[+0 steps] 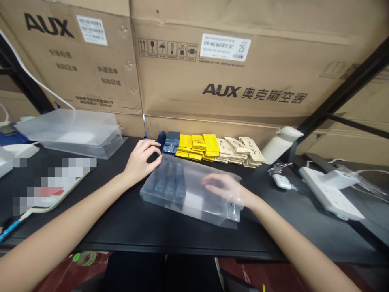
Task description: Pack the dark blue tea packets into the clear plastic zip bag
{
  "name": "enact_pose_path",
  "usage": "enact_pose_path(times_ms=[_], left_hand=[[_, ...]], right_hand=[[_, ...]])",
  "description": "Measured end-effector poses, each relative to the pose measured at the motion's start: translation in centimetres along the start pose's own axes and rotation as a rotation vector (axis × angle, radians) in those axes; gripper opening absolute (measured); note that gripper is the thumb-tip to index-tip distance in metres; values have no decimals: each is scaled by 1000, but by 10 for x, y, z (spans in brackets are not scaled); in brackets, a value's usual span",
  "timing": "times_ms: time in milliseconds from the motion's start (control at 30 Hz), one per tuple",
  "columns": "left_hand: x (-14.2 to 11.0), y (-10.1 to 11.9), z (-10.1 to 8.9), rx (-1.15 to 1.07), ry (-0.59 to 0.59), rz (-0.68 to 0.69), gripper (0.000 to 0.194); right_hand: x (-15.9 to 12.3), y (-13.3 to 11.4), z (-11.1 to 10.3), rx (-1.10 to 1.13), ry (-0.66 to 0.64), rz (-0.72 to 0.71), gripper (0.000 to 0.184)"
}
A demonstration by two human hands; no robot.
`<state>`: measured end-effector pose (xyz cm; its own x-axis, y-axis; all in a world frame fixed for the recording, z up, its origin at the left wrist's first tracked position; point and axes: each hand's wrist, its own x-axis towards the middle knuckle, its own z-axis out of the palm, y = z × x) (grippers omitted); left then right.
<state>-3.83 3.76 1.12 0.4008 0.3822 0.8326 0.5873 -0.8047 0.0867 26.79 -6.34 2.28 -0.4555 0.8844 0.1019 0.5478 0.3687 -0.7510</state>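
A translucent plastic bag (209, 205) lies on the black table in front of me, its open end towards the right. Inside, at its left end, several dark blue packets (165, 182) rest side by side. My right hand (223, 184) reaches in through the open end, fingers loosely extended and nothing in them. Just beyond the bag's far left corner, my left hand (142, 160) pinches a dark blue packet (160, 142) standing at the left end of a row. Beside it in that row are more blue packets (172, 142), yellow packets (197, 146) and beige packets (240, 150).
Stacked translucent bags (82, 129) lie at the back left, near a pixelated phone-like device (54, 186). At the right stand a white bottle (281, 145), keys with a white case (282, 181) and a power strip (331, 192). Large cardboard boxes (258, 69) wall off the back.
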Motion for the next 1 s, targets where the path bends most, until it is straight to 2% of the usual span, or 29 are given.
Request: enact_pose_path(times_ms=[367, 633, 833, 1000], left_hand=[[0, 0, 0, -10, -23, 1, 7], [0, -1, 0, -17, -73, -7, 8], [-3, -3, 1, -146, -250, -53, 19], [-6, -4, 3, -137, -233, -76, 22]], right_hand=[[-2, 5, -5, -209, 26, -56, 25], [-4, 0, -6, -227, 37, -64, 23], [-4, 1, -6, -239, 43, -68, 23], [-3, 2, -4, -236, 60, -85, 21]])
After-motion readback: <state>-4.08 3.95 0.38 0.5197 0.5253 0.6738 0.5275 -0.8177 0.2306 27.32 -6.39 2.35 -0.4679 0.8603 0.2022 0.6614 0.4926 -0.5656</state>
